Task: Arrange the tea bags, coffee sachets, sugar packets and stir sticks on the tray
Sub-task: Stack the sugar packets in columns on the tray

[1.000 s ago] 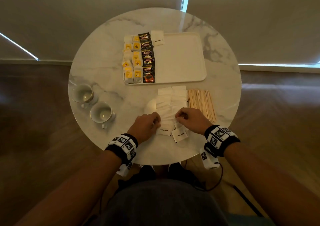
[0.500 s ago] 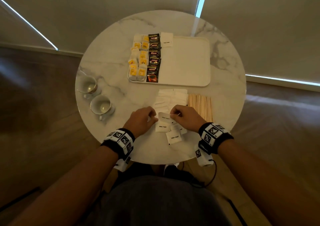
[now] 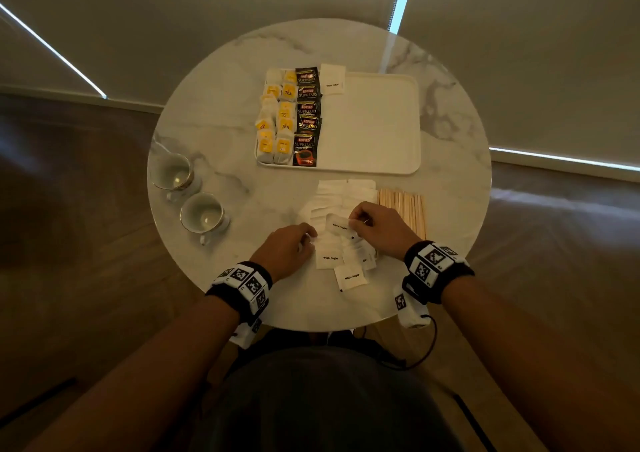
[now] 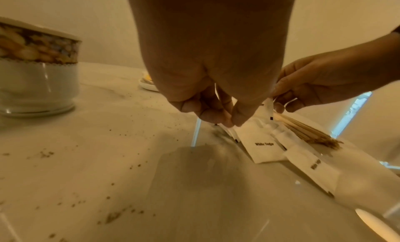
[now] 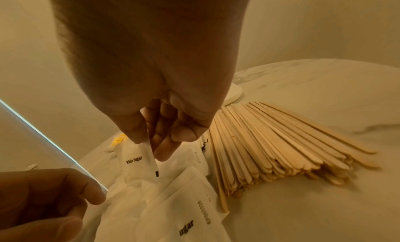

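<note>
One flat white paper sugar packet (image 3: 337,227) hangs pinched in the right hand (image 3: 375,230). Left hand (image 3: 287,249) fingers pinch another packet's edge in the crumpled white heap (image 3: 341,195), beside smooth pale wooden stir sticks (image 3: 403,206).

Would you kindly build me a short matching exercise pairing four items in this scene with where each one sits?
Items:
1. coffee sachets
2. stir sticks
3. two cups
4. lifted sugar packet

Places:
A. pinched by the right hand
B. table's left side
C. on the tray, beside the tea bags
D. on the table, right of the sugar pile

Pairs: 1-C, 2-D, 3-B, 4-A
</note>
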The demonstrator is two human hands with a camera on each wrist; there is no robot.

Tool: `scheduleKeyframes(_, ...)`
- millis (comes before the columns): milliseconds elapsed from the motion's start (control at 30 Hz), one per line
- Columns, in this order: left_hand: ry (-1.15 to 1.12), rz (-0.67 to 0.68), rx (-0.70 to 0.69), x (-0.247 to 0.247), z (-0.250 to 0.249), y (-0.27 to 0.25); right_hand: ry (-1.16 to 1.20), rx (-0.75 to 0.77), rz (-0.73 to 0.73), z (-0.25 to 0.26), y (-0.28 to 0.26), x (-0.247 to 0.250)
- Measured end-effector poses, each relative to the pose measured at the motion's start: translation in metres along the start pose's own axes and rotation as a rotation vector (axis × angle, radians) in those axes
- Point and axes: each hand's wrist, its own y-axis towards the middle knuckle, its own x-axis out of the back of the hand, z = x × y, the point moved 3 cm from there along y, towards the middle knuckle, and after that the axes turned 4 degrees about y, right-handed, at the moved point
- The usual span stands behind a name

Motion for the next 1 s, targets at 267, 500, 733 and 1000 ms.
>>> scheduleKeyframes(267,0.287,0.044,-0.130,-0.016,-0.006,0.004,0.010,-0.017,-0.031,0.002,-0.003,-0.003)
scheduleKeyframes(500,0.186,0.038,-0.086,-0.012,-0.004,0.010,0.005,-0.037,-0.040,0.004,-0.004,-0.004)
scheduleKeyframes(733,0.143,-0.125,-0.184,0.012,-0.007,0.013,0.013,-0.023,0.010,0.010,-0.001,-0.006)
scheduleKeyframes(1000,-0.077,-0.142,-0.155,0.046,-0.014,0.028,0.055,0.005,0.030,0.033,0.012,-0.002)
